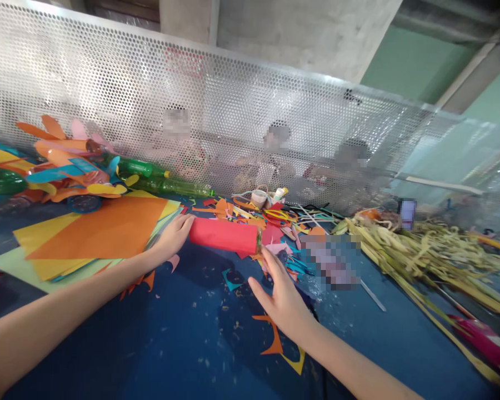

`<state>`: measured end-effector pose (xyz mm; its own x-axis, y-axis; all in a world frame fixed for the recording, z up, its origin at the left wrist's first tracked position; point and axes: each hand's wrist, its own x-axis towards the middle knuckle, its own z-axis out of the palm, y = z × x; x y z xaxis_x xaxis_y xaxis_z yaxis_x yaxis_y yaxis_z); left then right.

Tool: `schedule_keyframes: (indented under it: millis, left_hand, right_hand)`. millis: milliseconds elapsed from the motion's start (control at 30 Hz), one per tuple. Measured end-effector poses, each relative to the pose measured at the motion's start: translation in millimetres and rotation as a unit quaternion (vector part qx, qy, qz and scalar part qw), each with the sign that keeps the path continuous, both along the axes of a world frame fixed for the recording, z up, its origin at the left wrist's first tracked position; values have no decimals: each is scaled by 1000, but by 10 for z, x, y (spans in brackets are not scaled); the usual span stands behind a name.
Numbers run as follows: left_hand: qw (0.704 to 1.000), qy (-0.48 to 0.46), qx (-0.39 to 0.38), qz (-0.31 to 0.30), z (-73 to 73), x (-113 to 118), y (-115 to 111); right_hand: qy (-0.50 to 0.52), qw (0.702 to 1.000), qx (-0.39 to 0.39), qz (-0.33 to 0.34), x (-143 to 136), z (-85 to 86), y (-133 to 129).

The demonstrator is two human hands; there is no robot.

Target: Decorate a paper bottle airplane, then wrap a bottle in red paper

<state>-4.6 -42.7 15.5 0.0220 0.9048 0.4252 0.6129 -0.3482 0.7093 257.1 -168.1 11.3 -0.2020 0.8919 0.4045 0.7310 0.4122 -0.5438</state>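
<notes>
A bottle wrapped in red paper (224, 235) lies sideways in front of me, and a strip of clear, greenish plastic shows at its right end. My left hand (175, 238) holds the left end, its fingertips partly hidden behind the paper. At the other end, my right hand (280, 289) has its thumb and fingers apart. Its index fingertip is at the bottle's rim; whether it touches cannot be made out. Orange paper offcuts (275, 339) and a yellow offcut (295, 361) lie below my right hand, and a small blue offcut (232, 279) lies beneath the bottle.
Coloured paper sheets (104, 228) are stacked at left. Behind them are paper-decorated bottles (66, 172) and green bottles (170, 185). Paper scraps (233, 211) and a cup (259, 198) sit beyond the bottle. Dried leaf strips (420, 250) spread right. A perforated metal screen (233, 111) stands behind.
</notes>
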Motion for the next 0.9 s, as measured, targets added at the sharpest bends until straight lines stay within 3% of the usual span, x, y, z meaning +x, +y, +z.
schedule_keyframes:
  millis: [300, 533, 667, 900]
  left_hand:
    - [1000, 28, 1, -6, 29, 16, -62]
    - [995, -61, -72, -28, 63, -14, -127]
    - [996, -7, -29, -79, 118, -25, -145]
    - [994, 29, -22, -102, 95, -33, -107]
  right_hand:
    - [-9, 1000, -4, -7, 12, 1, 6]
    - [27, 999, -15, -14, 77, -55, 75]
    - [49, 999, -13, -16, 132, -89, 131]
    - [71, 997, -10, -10, 162, -113, 168]
